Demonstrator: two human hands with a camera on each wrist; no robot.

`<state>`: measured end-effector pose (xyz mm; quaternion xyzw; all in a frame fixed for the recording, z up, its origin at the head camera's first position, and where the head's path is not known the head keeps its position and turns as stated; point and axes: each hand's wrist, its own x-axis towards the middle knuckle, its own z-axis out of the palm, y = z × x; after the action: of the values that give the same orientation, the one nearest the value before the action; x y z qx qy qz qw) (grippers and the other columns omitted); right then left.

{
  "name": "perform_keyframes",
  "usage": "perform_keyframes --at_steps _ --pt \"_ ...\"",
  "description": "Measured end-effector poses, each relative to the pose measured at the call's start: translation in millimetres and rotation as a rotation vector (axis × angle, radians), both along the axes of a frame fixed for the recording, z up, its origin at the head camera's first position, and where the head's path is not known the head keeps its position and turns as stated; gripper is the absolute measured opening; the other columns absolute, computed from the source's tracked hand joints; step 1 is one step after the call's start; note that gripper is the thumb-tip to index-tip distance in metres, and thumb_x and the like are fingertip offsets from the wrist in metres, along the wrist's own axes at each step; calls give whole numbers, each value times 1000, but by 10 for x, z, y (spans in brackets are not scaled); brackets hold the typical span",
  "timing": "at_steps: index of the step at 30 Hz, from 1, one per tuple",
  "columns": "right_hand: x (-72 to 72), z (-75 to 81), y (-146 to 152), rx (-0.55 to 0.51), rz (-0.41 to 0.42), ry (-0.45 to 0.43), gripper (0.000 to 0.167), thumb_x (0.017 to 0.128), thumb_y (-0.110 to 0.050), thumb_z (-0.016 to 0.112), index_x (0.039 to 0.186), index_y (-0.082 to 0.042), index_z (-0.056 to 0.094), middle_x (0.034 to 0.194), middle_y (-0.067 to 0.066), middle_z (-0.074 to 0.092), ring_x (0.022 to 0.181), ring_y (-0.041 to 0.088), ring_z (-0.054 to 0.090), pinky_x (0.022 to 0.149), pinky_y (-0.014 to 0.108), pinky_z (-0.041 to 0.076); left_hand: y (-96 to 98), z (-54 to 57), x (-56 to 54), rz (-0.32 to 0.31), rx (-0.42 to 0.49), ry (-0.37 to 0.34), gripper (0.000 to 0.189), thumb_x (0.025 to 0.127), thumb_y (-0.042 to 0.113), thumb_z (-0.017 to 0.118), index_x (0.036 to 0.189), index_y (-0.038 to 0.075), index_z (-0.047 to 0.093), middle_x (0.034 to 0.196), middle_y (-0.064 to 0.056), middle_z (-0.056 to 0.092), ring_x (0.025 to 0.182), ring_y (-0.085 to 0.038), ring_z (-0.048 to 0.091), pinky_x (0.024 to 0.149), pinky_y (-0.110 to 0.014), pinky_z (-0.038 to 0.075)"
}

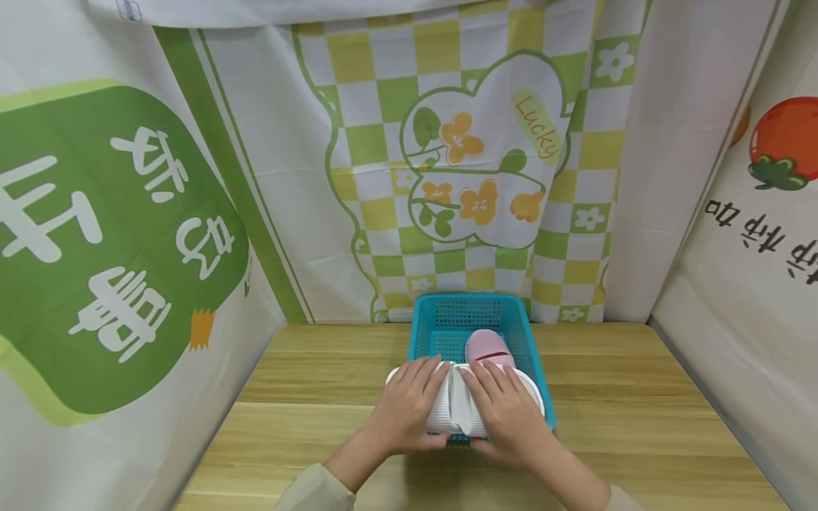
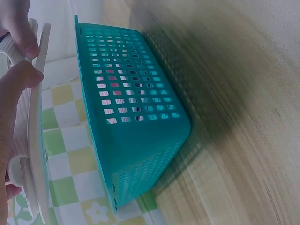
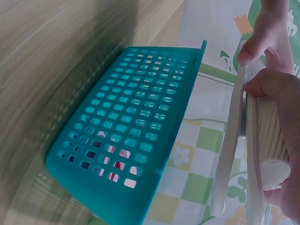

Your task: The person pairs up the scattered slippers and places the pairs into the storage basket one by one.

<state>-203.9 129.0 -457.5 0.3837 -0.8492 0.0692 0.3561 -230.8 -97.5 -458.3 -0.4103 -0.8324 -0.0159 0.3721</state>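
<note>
Both hands hold a pair of white slippers with ribbed uppers above the near part of a blue plastic basket. My left hand (image 1: 404, 410) grips the left slipper (image 1: 441, 414), fingers over the upper and thumb on the near side. The right hand (image 1: 513, 420) grips the right slipper (image 1: 475, 420) the same way. The slippers lie side by side, and the wrist views show their flat soles (image 2: 37, 126) (image 3: 228, 140) above the basket rim. Inside the basket (image 1: 534, 358) is a pink slipper (image 1: 487, 346), partly hidden behind the white pair.
The basket stands on a wooden table (image 1: 613, 404) near its back edge. A checkered, flower-printed cloth (image 1: 396, 64) hangs behind it. Printed white cloth walls (image 1: 268, 177) flank the table on the left and right.
</note>
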Motion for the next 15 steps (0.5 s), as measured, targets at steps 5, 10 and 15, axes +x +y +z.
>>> perform_keyframes --at_steps 5,10,15 --pt "1 -11 -2 0 -2 2 107 47 -43 85 135 4 48 132 24 53 117 41 51 96 57 41 -9 -3 -4 3 -4 6 109 51 67 71 134 -1 51 128 -17 55 115 -32 55 97 -43 45" --pt "1 -16 11 2 -2 5 106 48 -44 85 135 3 48 131 23 53 116 41 51 95 56 43 -23 -13 -14 -7 1 2 110 50 67 70 134 -1 51 129 -17 55 115 -31 55 98 -43 44" --pt "6 -6 41 19 12 7 102 54 -48 83 135 3 49 133 22 53 115 40 53 92 55 45 -44 -24 -21 -25 0 -12 108 51 67 70 134 0 50 131 -16 54 116 -30 54 98 -43 44"
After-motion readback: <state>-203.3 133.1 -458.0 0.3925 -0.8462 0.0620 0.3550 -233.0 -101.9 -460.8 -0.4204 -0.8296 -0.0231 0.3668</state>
